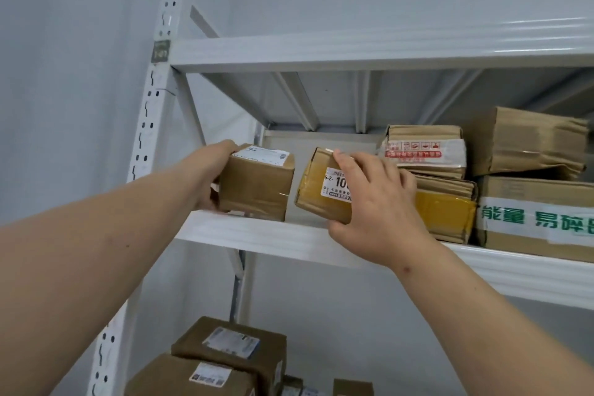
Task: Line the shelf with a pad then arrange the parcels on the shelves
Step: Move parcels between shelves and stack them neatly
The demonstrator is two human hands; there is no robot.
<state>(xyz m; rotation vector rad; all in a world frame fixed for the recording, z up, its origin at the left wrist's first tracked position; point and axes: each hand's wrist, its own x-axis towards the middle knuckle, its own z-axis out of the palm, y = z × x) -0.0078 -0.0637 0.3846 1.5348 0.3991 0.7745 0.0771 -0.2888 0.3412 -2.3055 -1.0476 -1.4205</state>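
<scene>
The left hand (210, 182) grips a brown parcel (257, 183) at the shelf's (257, 236) left end; the right hand (376, 199) grasps a yellow-taped parcel (316, 193) just beside it, stacked boxes (427, 151) crowding its right.

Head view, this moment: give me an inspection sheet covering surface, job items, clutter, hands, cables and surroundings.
Surface: white metal shelf; a pale liner seems to cover its floor, uncertain.
Job's things: small brown parcel at the shelf's left end; yellow-taped parcel beside it, tilted, a gap between them; stacked parcels and a green-lettered box to the right.
Clutter: more parcels on a lower level.
Hands: left hand has its grip round the small brown parcel's left side; right hand grips the yellow-taped parcel.
Cables: nothing seen.
Surroundings: perforated upright, empty upper shelf, grey wall.
</scene>
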